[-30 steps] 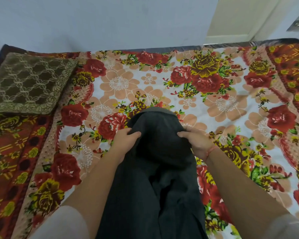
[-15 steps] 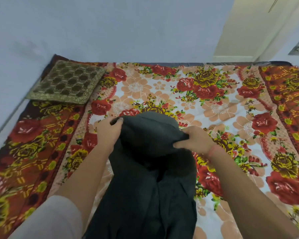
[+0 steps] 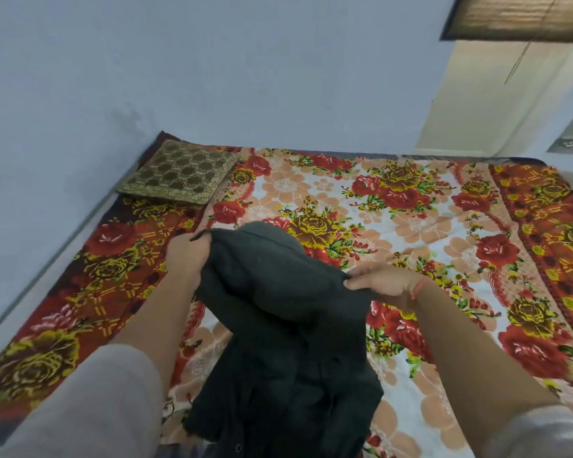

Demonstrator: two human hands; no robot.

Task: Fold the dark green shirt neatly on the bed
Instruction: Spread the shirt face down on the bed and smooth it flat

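**Both hands grip the dark shirt above the floral bed**

The dark green shirt hangs bunched between the two hands, its upper part stretched across from one to the other and the rest trailing down in loose folds toward the near edge of the bed. The left hand is closed on the shirt's left upper edge, fingers wrapped into the cloth. The right hand pinches the right upper edge, thumb and fingertips pressed together on the fabric; a thin red thread circles that wrist. How much of the shirt's lower part actually rests on the bedsheet is hard to tell, since the folds hide the contact. The bed wears a sheet of red and yellow roses on white with a dark red border. A brown patterned cushion lies flat at the far left corner, well apart from the shirt, close to the pale blue wall.
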